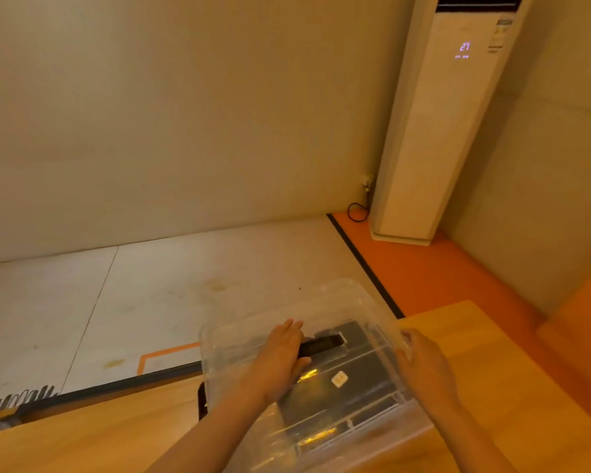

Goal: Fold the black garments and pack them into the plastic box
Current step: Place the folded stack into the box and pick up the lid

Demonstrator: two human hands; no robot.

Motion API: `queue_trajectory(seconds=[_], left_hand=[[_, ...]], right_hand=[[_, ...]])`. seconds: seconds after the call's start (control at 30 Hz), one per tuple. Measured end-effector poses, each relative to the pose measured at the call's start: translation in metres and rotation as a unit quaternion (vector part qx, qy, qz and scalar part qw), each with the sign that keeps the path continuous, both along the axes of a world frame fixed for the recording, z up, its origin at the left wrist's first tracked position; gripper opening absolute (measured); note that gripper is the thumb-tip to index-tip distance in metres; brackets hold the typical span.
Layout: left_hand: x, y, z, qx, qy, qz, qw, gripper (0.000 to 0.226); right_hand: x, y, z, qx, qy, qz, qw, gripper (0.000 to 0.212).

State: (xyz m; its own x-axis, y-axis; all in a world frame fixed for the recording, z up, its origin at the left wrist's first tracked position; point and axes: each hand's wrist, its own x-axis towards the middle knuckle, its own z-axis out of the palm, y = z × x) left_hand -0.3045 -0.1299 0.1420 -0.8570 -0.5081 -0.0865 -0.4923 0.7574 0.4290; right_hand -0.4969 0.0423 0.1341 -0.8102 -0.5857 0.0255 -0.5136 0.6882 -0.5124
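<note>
Black and folded, the garment (359, 336) lies on the floor of the clear plastic box (321, 291), directly under the left hand (284, 356). That hand's fingers are straight and press flat on the cloth without clutching it. A white tag (339, 378) shows just past its thumb. Across from that palm, the right hand (423, 367) holds the box's side wall, fingers curled at the rim. The box stands near the far edge of the wooden table (82, 438). A hard push under the left palm could skid it forward. Lifting the palm quickly could let the fold spring open.
</note>
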Motion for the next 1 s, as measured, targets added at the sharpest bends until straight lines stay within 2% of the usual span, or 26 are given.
queue_trajectory(seconds=[0.13, 0.27, 0.6, 0.63, 0.73, 0.77, 0.9, 1.0], left_hand=[[-0.008, 0.015, -0.015, 0.017, -0.006, -0.002, 1.000, 0.064], [-0.009, 0.024, -0.017, 0.025, 0.011, 0.012, 1.000, 0.060], [0.006, 0.033, -0.021, 0.038, -0.013, 0.034, 0.999, 0.047], [0.007, 0.034, -0.021, 0.041, -0.015, 0.033, 0.999, 0.051], [0.007, 0.034, -0.022, 0.053, 0.026, 0.032, 0.998, 0.088], [0.009, 0.032, -0.025, 0.056, 0.038, 0.037, 0.997, 0.093], [0.019, 0.025, -0.051, 0.028, 0.051, 0.055, 0.997, 0.078], [0.021, 0.026, -0.057, 0.027, 0.045, 0.075, 0.996, 0.075]], right_hand=[[-0.006, 0.018, -0.021, 0.010, -0.035, -0.008, 0.999, 0.033], [-0.011, 0.017, -0.032, -0.004, -0.032, -0.019, 0.999, 0.033], [-0.004, 0.022, -0.048, -0.011, -0.029, -0.010, 0.999, 0.035], [-0.004, 0.022, -0.048, -0.015, -0.029, -0.010, 0.999, 0.035], [-0.005, 0.021, -0.047, -0.004, -0.017, -0.002, 1.000, 0.036], [-0.005, 0.021, -0.046, 0.002, -0.013, 0.003, 1.000, 0.036], [0.001, 0.025, -0.050, 0.048, 0.007, 0.029, 0.998, 0.044], [0.002, 0.028, -0.057, 0.031, -0.009, 0.031, 0.999, 0.041]])
